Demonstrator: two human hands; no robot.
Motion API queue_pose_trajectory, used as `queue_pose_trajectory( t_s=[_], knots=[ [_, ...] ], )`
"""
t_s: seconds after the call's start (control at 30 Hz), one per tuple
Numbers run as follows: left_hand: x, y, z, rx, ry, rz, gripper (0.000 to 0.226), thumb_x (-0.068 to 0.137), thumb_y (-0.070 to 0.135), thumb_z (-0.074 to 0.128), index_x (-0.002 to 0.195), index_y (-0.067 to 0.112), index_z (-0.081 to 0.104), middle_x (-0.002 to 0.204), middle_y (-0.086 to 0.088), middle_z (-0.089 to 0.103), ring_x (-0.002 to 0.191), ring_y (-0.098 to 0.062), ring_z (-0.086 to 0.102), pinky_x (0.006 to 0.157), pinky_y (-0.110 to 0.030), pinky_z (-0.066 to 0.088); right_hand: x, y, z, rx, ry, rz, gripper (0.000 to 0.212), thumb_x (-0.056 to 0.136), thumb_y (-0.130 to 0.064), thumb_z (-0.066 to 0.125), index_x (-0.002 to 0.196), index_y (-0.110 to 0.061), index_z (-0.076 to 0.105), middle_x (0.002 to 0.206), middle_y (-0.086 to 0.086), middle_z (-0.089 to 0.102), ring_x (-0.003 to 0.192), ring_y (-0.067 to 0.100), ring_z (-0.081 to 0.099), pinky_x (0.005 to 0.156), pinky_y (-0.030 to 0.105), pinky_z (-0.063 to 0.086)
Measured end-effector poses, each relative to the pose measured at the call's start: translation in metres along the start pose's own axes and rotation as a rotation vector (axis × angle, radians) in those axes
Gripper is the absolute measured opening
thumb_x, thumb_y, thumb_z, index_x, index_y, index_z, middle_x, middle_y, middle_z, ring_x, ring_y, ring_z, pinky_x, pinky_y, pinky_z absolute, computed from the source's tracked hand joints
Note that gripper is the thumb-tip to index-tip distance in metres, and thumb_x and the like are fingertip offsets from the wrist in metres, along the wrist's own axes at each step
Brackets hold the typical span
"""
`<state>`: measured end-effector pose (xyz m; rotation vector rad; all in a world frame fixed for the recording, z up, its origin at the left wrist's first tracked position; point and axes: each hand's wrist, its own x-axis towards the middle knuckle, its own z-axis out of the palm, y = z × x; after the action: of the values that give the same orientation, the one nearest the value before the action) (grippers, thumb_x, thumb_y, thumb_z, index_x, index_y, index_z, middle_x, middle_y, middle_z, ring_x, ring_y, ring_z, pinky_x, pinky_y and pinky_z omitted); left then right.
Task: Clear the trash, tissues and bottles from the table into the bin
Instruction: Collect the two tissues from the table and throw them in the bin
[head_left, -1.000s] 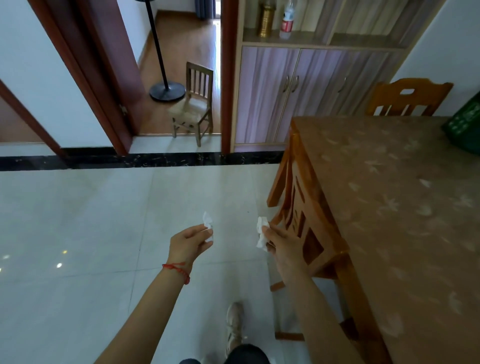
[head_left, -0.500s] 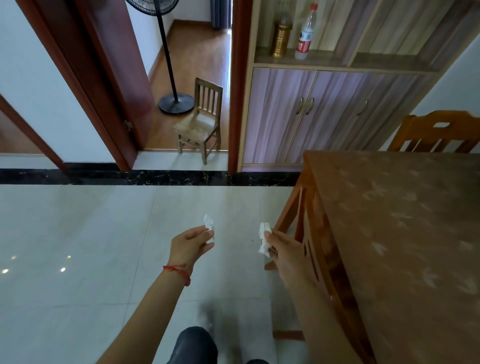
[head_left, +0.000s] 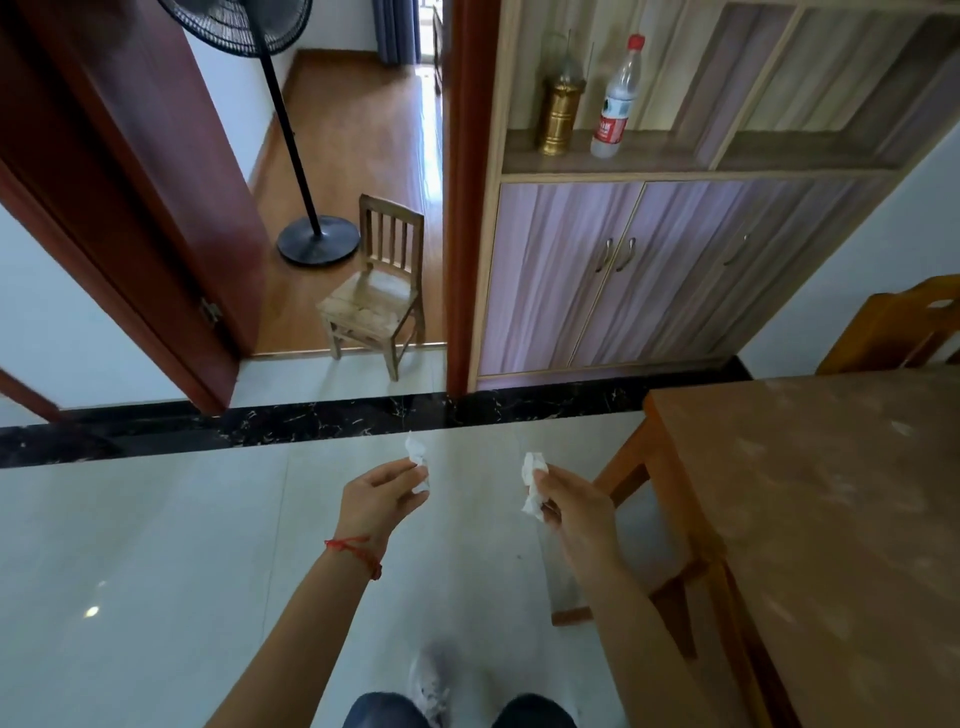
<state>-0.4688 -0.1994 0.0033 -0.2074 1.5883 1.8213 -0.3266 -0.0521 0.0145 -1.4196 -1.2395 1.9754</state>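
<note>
- Far left: dark red door (head_left: 156, 197) stood open, w/ white wall below-left of it.
- Fan (head_left: 275, 130) on a black pole stood on wood floor in the room past the door; round base just left of small chair (head_left: 379, 301).
- Small chair sat in the doorway, back slats upright.
- Black marble strip (head_left: 311, 421) ran across the tile floor, beyond both hands.
- Left hand (head_left: 379, 499) was held out over the tiles, red string on wrist; thumb + fingertips pinched left tissue (head_left: 418, 460), which stuck up above the fingers. Other fingers curled in.
- Right hand (head_left: 576, 512) was just right of it, apart from the left hand; fingers curled round right tissue (head_left: 532, 483), crumpled, poking out on the hand's left side.
- Both tissues were in the air over the floor, left of the table, not on it.
- Shoe (head_left: 428, 686) blurred at bottom centre, betw. the arms.
- Cabinet (head_left: 649, 275) stood behind, doors closed; on its open shelf a brass can (head_left: 560, 117) and bottle (head_left: 615, 104) w/ red cap, side by side, upright.
- Table (head_left: 831, 519) filled the right side, brown mottled top; corner near right hand.
- Big chair (head_left: 904, 327) at far right, behind the table.
</note>
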Motion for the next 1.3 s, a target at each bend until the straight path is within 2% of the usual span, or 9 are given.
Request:
queue_pose_trajectory(
  t_s=[0.17, 0.27, 0.4, 0.5, 0.67, 0.83, 0.97, 1.13, 1.3],
  knots=[
    [0.05, 0.023, 0.021, 0.031, -0.017, -0.032, 0.009, 0.076, 0.001, 0.067, 0.08, 0.008, 0.068, 0.096, -0.015, 0.066, 0.084, -0.023, 0.065, 0.057, -0.018, 0.057, 0.049, -0.016, 0.018, 0.008, 0.067, 0.04, 0.015, 0.077, -0.006, 0.069, 0.069, -0.018, 0.063, 0.078, 0.0, 0.064, 0.076, 0.015, 0.061, 0.069, 0.026, 0.051],
    [0.086, 0.037, 0.04, 0.045, -0.023, -0.049, 0.01, 0.075, 0.0, 0.068, 0.083, 0.005, 0.068, 0.096, -0.016, 0.066, 0.084, -0.023, 0.065, 0.057, -0.018, 0.057, 0.088, -0.032, 0.031, 0.008, 0.074, 0.052, 0.008, 0.076, -0.006, 0.069, 0.075, -0.014, 0.068, 0.078, -0.001, 0.067, 0.076, 0.014, 0.064, 0.065, 0.024, 0.051],
    [0.134, 0.056, 0.075, 0.038, -0.045, -0.055, 0.011, 0.076, -0.001, 0.067, 0.087, 0.003, 0.067, 0.09, -0.015, 0.066, 0.082, -0.022, 0.064, 0.056, -0.017, 0.056, 0.142, -0.056, 0.043, 0.022, 0.056, 0.04, 0.012, 0.074, -0.007, 0.069, 0.065, -0.013, 0.073, 0.065, -0.001, 0.069, 0.065, 0.01, 0.065, 0.06, 0.025, 0.053],
    [0.166, 0.071, 0.11, 0.042, -0.075, -0.051, 0.01, 0.077, -0.003, 0.065, 0.083, 0.004, 0.067, 0.087, -0.013, 0.066, 0.081, -0.022, 0.063, 0.057, -0.017, 0.057, 0.18, -0.079, 0.045, -0.047, 0.013, -0.01, 0.005, 0.076, -0.01, 0.066, 0.074, -0.007, 0.069, 0.066, 0.007, 0.063, 0.065, 0.013, 0.06, 0.066, 0.034, 0.055],
    [0.217, 0.098, 0.169, 0.056, -0.091, -0.041, 0.011, 0.078, -0.004, 0.064, 0.089, -0.002, 0.067, 0.089, -0.013, 0.066, 0.082, -0.022, 0.063, 0.055, -0.017, 0.056, 0.235, -0.118, 0.045, -0.002, 0.022, -0.005, 0.01, 0.078, -0.01, 0.068, 0.073, -0.017, 0.072, 0.075, 0.005, 0.067, 0.073, 0.015, 0.063, 0.062, 0.024, 0.05],
    [0.259, 0.116, 0.217, 0.09, -0.097, -0.046, 0.008, 0.077, -0.004, 0.065, 0.082, 0.001, 0.068, 0.087, -0.012, 0.066, 0.078, -0.019, 0.063, 0.053, -0.015, 0.054, 0.278, -0.151, 0.045, -0.002, 0.082, -0.032, 0.019, 0.079, -0.008, 0.066, 0.062, -0.015, 0.069, 0.064, 0.005, 0.059, 0.064, 0.016, 0.055, 0.057, 0.023, 0.044],
    [0.293, 0.125, 0.252, 0.137, -0.174, -0.078, 0.007, 0.076, -0.004, 0.065, 0.08, 0.002, 0.068, 0.088, -0.013, 0.065, 0.079, -0.02, 0.062, 0.053, -0.015, 0.054, 0.302, -0.166, 0.042, 0.069, 0.127, -0.03, 0.008, 0.081, -0.007, 0.065, 0.078, -0.011, 0.071, 0.071, 0.005, 0.064, 0.069, 0.014, 0.058, 0.06, 0.022, 0.047],
    [0.338, 0.136, 0.302, 0.212, -0.293, -0.122, 0.015, 0.08, -0.006, 0.06, 0.095, -0.004, 0.063, 0.08, -0.009, 0.064, 0.075, -0.017, 0.059, 0.052, -0.014, 0.054, 0.336, -0.182, 0.039, 0.152, 0.215, -0.042, 0.012, 0.084, -0.009, 0.064, 0.094, -0.006, 0.068, 0.09, 0.013, 0.068, 0.08, 0.018, 0.064, 0.058, 0.015, 0.05],
    [0.379, 0.156, 0.355, 0.343, -0.424, -0.131, 0.023, 0.08, -0.004, 0.061, 0.101, 0.004, 0.063, 0.084, -0.007, 0.064, 0.072, -0.016, 0.059, 0.05, -0.013, 0.053, 0.368, -0.199, 0.043, 0.257, 0.388, -0.047, 0.017, 0.082, -0.01, 0.067, 0.097, -0.003, 0.068, 0.093, 0.017, 0.068, 0.086, 0.024, 0.065, 0.067, 0.024, 0.05]
  ],
)
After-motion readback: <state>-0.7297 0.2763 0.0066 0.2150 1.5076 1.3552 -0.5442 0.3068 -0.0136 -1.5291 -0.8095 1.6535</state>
